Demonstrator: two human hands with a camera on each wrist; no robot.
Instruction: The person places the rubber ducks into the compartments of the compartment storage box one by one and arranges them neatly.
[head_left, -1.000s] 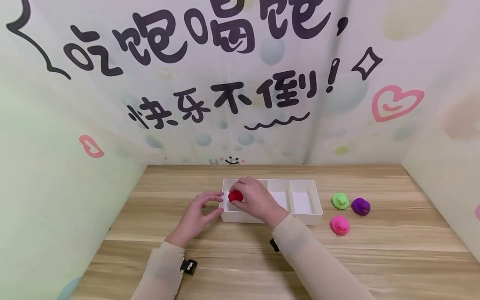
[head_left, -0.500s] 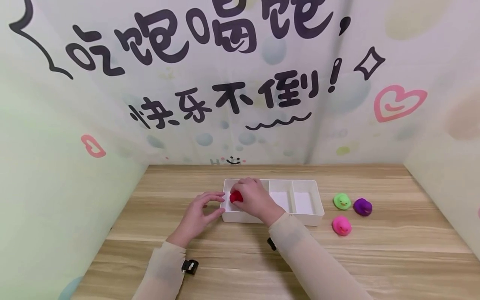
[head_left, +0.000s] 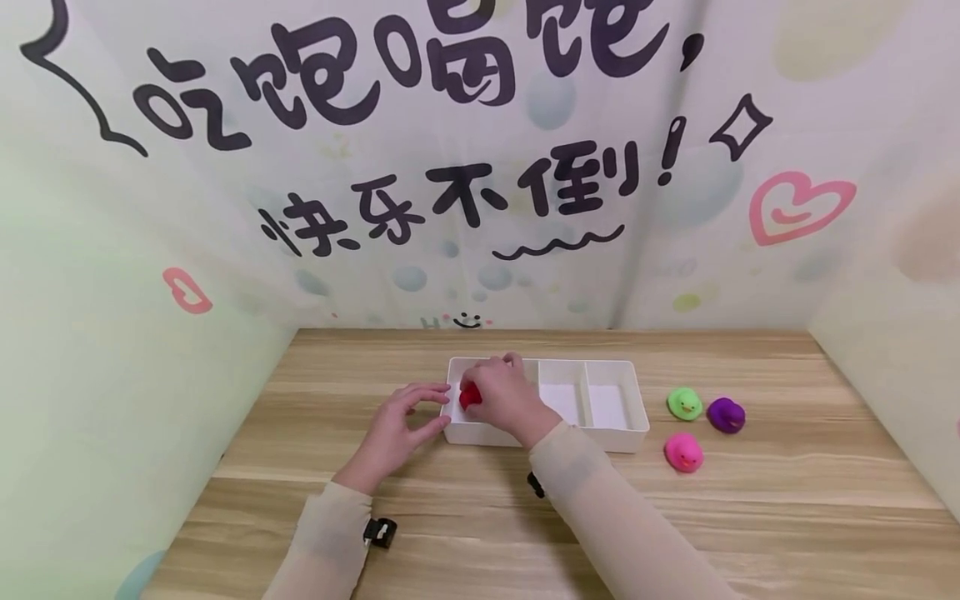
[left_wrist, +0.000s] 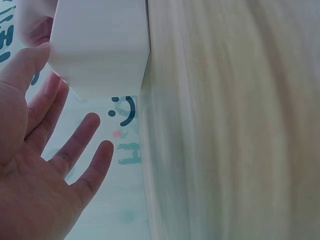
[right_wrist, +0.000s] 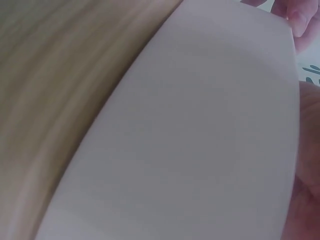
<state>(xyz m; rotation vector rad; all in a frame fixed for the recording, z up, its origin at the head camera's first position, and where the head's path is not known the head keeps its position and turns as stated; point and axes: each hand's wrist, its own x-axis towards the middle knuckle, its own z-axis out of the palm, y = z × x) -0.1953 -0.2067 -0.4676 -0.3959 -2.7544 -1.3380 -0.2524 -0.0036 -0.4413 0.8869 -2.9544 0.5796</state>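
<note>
A white tray (head_left: 487, 433) with dividers lies on the wooden table. Over its left compartment, my right hand (head_left: 504, 396) pinches a small red toy (head_left: 470, 396), mostly covered by the fingers. At the tray's left end, my left hand (head_left: 393, 433) rests thumb and fingertips against the edge, fingers fairly straight. Seen from the left wrist, the left hand (left_wrist: 45, 165) touches the tray's rim while two fingers stand apart from it. The tray's outer wall (right_wrist: 200, 125) fills most of the right wrist view, with part of the right hand (right_wrist: 309, 160) behind its rim.
Right of the tray sit a green toy duck (head_left: 685, 404), a purple toy duck (head_left: 727, 415) and a pink toy duck (head_left: 684, 452). A printed wall (head_left: 465, 283) rises behind the table (head_left: 450, 533). Side walls flank it.
The right hand has turned slightly and its wrist has shifted a little left, still holding the red toy in the left compartment. The left hand has stayed at the tray's end.
</note>
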